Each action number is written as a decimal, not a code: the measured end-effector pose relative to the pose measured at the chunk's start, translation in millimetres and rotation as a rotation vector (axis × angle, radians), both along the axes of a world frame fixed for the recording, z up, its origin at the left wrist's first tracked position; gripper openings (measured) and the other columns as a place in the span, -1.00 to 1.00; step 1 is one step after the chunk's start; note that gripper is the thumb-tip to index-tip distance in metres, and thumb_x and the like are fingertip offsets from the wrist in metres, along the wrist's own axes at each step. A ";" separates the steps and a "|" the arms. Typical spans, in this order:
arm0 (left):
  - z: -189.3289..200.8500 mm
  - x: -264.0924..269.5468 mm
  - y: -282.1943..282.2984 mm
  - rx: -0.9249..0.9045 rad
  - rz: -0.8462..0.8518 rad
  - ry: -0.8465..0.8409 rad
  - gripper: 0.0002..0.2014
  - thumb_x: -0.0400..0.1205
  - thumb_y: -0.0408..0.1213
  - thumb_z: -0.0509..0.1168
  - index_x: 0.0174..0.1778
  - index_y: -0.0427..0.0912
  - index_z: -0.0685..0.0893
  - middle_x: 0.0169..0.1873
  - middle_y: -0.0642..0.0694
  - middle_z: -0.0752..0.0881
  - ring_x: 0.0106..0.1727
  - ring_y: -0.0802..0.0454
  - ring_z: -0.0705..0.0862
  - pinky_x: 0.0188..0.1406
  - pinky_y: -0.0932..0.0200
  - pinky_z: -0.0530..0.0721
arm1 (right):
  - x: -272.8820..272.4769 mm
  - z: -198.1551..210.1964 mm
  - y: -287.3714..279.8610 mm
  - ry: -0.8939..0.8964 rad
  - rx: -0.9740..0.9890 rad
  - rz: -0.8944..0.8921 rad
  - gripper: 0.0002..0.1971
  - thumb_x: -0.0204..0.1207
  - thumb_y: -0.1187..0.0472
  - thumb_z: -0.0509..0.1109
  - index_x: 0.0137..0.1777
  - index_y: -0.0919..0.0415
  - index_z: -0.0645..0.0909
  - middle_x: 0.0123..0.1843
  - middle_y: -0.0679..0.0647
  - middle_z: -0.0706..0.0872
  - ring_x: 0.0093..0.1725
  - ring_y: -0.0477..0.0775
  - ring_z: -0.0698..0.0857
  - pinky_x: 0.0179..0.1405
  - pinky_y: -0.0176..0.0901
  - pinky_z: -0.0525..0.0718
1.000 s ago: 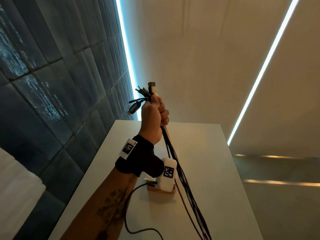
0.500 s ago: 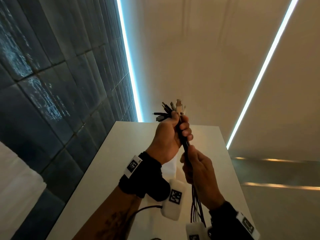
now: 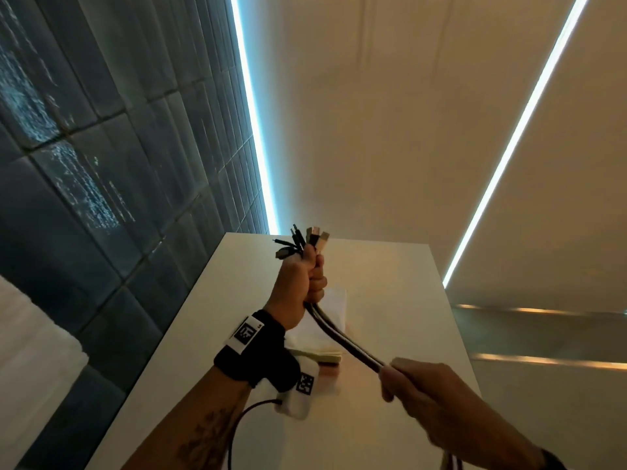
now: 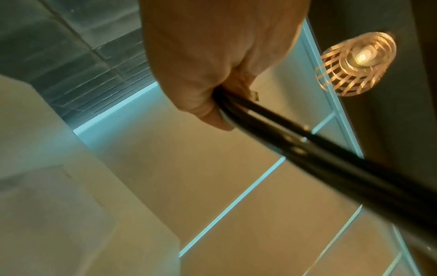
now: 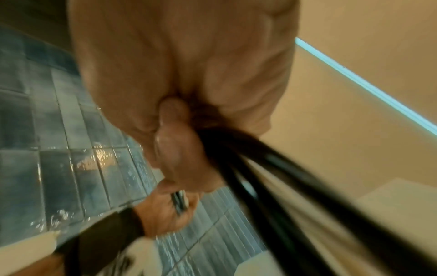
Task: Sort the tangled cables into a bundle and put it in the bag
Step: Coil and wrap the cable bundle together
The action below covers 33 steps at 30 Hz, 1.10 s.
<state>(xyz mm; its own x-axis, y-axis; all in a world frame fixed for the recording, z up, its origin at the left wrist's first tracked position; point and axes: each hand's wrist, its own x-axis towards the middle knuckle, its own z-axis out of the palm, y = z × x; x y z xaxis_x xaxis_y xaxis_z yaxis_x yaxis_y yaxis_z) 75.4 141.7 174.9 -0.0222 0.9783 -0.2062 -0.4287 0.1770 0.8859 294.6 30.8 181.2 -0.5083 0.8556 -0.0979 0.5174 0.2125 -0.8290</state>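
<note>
A bundle of dark cables (image 3: 342,337) runs between my two hands above the white table (image 3: 400,276). My left hand (image 3: 302,283) grips the bundle near its top, with several plug ends (image 3: 307,240) sticking out above the fist. My right hand (image 3: 424,391) grips the same cables lower down and nearer to me; the strands trail out past the wrist (image 3: 453,464). In the left wrist view the cables (image 4: 307,149) leave the fist (image 4: 212,74) slanting right. The right wrist view, blurred, has the fist (image 5: 179,112) closed round the black strands (image 5: 272,186). A pale flat bag (image 3: 327,320) lies on the table under the cables.
A dark tiled wall (image 3: 101,164) runs along the table's left side. A yellowish flat piece (image 3: 319,356) lies beside the bag. A thin black wire (image 3: 244,422) hangs from the left wrist camera. A lit lamp (image 4: 354,63) hangs overhead.
My left hand has come down with the plug ends. My right hand came in, took hold just below the left, then slid down the bundle toward me.
</note>
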 end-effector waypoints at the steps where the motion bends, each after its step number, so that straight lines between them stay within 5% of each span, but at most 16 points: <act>1: -3.5 -1.6 -4.7 -0.011 -0.030 0.047 -0.63 0.80 -0.09 0.02 -0.29 -0.15 0.48 -0.64 0.08 0.26 -0.69 0.22 0.17 -0.72 0.36 0.08 | 8.5 7.9 0.7 -0.023 0.057 0.027 -0.69 0.66 0.03 0.26 -0.33 0.06 0.57 -0.55 -0.12 0.51 -0.56 -0.22 0.44 -0.53 -0.45 0.34; 7: -5.5 9.8 -40.5 0.024 -0.334 0.305 -0.63 0.79 -0.01 -0.01 -0.16 -0.18 0.50 -0.50 0.01 0.29 -0.58 0.17 0.22 -0.63 0.29 0.20 | 18.4 44.4 34.7 -0.025 0.295 -0.010 -0.78 0.61 0.08 0.34 -0.29 -0.01 0.63 -0.51 -0.14 0.52 -0.48 -0.15 0.46 -0.44 -0.28 0.40; 13: 16.6 19.5 -65.2 0.175 -0.573 0.478 -0.46 0.57 0.39 0.11 -0.17 -0.10 0.53 -0.48 0.05 0.30 -0.52 0.12 0.22 -0.53 0.17 0.22 | 2.2 51.9 73.1 -0.086 0.363 -0.066 -0.71 0.64 0.13 0.30 -0.34 0.00 0.62 -0.53 -0.31 0.59 -0.53 -0.19 0.46 -0.49 -0.39 0.38; 14: 19.0 19.8 -67.5 0.213 -0.573 0.562 -0.46 0.51 0.38 0.22 -0.15 -0.11 0.52 -0.44 0.01 0.37 -0.46 0.08 0.34 -0.45 0.15 0.40 | -0.1 52.0 75.6 -0.095 0.365 -0.062 -0.71 0.65 0.14 0.30 -0.35 0.00 0.60 -0.53 -0.35 0.59 -0.54 -0.20 0.46 -0.49 -0.40 0.38; 16: 19.5 19.2 -69.4 0.201 -0.569 0.669 -0.54 0.47 0.22 0.40 -0.11 -0.16 0.58 -0.29 -0.10 0.52 -0.21 -0.02 0.54 0.03 -0.09 0.67 | -3.1 52.0 78.1 -0.113 0.365 -0.050 -0.71 0.65 0.14 0.30 -0.35 -0.01 0.59 -0.53 -0.38 0.59 -0.55 -0.21 0.47 -0.50 -0.43 0.40; 19: 15.4 19.4 -72.9 0.099 -0.590 0.635 -0.83 0.55 -0.08 0.46 -0.13 -0.07 0.67 -0.27 0.01 0.65 -0.10 0.03 0.65 0.28 -0.25 0.63 | -7.3 51.6 78.2 -0.145 0.375 -0.015 -0.71 0.65 0.16 0.30 -0.34 -0.03 0.58 -0.53 -0.37 0.60 -0.52 -0.28 0.52 -0.47 -0.48 0.41; 24: 7.5 23.1 -78.8 0.072 -0.617 0.548 -0.80 0.67 -0.25 0.31 -0.29 -0.08 0.61 -0.35 0.03 0.58 -0.22 0.19 0.55 -0.01 0.21 0.50 | -10.9 48.6 76.9 -0.133 0.374 0.002 -0.75 0.65 0.20 0.31 -0.27 -0.03 0.60 -0.51 -0.31 0.58 -0.43 -0.41 0.59 -0.40 -0.53 0.46; 28: -1.5 24.9 -79.6 0.044 -0.654 0.354 -0.86 0.72 -0.23 0.23 -0.08 -0.17 0.63 -0.17 -0.04 0.70 -0.09 0.03 0.68 0.01 0.10 0.64 | -7.7 45.3 76.2 -0.161 0.336 0.016 -0.77 0.67 0.19 0.29 -0.23 -0.02 0.61 -0.39 -0.28 0.61 -0.38 -0.46 0.60 -0.36 -0.58 0.48; 30: -5.8 28.5 -82.3 -0.011 -0.674 0.161 -0.84 0.72 -0.17 0.21 -0.09 -0.16 0.61 -0.28 -0.07 0.69 -0.32 0.04 0.68 -0.26 0.15 0.67 | -5.1 42.8 76.6 -0.160 0.323 0.004 -0.73 0.67 0.19 0.29 -0.29 -0.07 0.57 -0.49 -0.30 0.58 -0.41 -0.43 0.60 -0.37 -0.56 0.47; 33: -8.7 32.6 -84.6 -0.106 -0.644 0.006 -0.78 0.68 -0.09 0.22 -0.25 -0.09 0.50 -0.54 0.08 0.37 -0.61 0.20 0.30 -0.65 0.32 0.31 | 1.5 32.1 77.5 -0.082 0.193 -0.029 -0.69 0.68 0.15 0.28 -0.35 0.04 0.55 -0.59 -0.20 0.53 -0.61 -0.20 0.45 -0.58 -0.43 0.37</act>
